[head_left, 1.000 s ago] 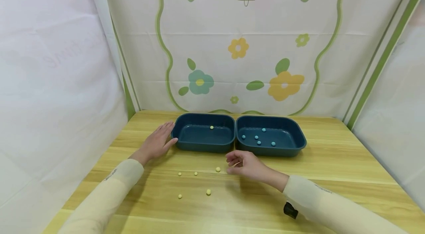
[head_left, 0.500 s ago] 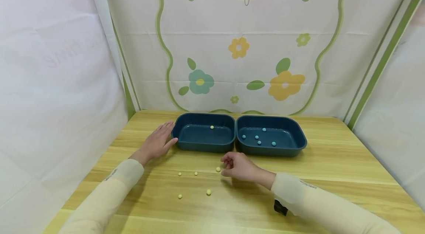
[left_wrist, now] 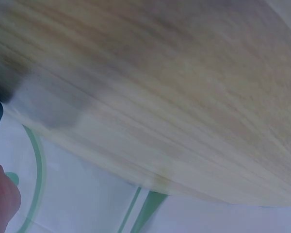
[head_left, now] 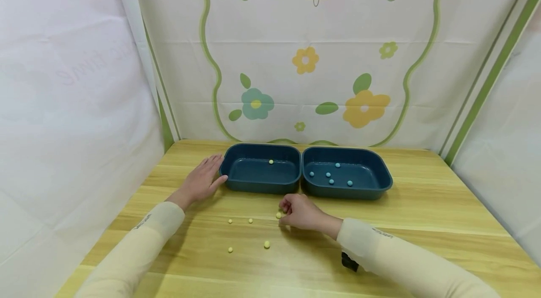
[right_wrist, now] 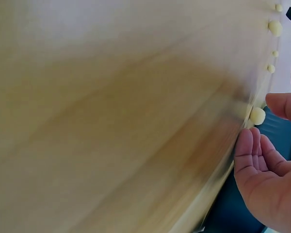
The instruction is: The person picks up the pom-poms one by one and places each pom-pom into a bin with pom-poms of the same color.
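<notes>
My right hand (head_left: 302,213) is low over the table, thumb and bent fingers on either side of a small yellow ball (head_left: 278,215). In the right wrist view, that ball (right_wrist: 257,116) lies between thumb and fingertips, with a little space showing around it. My left hand (head_left: 203,180) rests with extended fingers against the left end of the left dark blue tray (head_left: 262,187), which holds one yellow ball (head_left: 271,162). Only a bit of hand (left_wrist: 2,199) shows in the left wrist view.
Beside it stands a matching right tray (head_left: 346,193) with several blue balls (head_left: 350,183) inside. Several more yellow balls (head_left: 266,244) lie on the wooden table (head_left: 304,270) nearer me. A flower-printed cloth (head_left: 262,30) hangs behind, and white cloth walls flank both sides.
My right hand has moved left and slightly down to the nearest yellow ball, its thumb and fingers coming around it. The left hand stays at the left tray.
</notes>
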### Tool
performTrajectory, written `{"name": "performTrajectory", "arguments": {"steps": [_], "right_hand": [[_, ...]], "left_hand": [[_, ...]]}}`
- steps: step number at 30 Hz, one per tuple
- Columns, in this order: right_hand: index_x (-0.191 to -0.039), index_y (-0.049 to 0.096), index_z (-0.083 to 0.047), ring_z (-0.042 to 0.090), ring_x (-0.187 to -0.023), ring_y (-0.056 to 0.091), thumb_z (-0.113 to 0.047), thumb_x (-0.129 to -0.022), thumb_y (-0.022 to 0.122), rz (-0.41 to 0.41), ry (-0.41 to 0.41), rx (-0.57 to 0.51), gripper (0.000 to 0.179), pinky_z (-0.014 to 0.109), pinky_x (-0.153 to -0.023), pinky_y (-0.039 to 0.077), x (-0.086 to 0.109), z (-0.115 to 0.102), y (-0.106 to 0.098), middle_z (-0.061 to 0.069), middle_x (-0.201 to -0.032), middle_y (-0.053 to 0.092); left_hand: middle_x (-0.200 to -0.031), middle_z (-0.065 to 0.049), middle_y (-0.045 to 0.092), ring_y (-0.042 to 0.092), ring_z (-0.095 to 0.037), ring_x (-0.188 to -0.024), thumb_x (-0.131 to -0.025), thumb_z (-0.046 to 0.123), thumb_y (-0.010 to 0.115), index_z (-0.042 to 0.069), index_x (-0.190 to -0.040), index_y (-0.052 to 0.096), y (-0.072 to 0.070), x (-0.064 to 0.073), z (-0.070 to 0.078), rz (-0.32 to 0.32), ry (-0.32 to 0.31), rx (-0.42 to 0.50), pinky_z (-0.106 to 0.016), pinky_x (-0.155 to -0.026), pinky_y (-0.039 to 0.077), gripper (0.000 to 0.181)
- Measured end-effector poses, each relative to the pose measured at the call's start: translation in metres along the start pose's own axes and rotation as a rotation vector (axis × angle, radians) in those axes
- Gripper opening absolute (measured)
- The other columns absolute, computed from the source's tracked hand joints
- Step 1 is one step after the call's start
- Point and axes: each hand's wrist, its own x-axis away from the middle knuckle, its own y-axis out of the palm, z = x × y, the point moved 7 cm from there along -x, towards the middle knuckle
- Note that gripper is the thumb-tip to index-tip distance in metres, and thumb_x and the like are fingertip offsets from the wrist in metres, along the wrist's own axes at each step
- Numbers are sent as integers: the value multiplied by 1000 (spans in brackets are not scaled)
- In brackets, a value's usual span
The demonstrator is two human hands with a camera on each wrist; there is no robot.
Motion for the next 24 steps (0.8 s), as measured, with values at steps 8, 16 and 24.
{"name": "performTrajectory", "arguments": {"steps": [8,16,24], "right_hand": [[-91,65,-4,13,-71,54,-10,-76,83,-6,4,32,24,28,-66,49,-4,-4,5,0,-80,60],[-89,66,-5,13,-70,53,-8,-76,82,-10,-13,21,20,27,-63,48,-5,-1,6,-1,-78,59],[-86,68,-8,10,-63,54,-6,-78,78,-21,-24,-2,13,25,-58,49,-6,3,7,-5,-73,58]], "left_hand": [[-155,-23,24,20,-34,-144,-104,40,41,-7,-150,26,1,0,0,4,-1,8,-45,-117,11,67],[-155,-23,24,20,-35,-144,-104,39,42,-7,-150,25,0,-1,0,2,-3,14,-46,-117,11,67],[-154,-24,26,21,-35,-144,-104,39,42,-8,-149,26,0,-1,1,3,-3,13,-46,-117,12,67]]}}
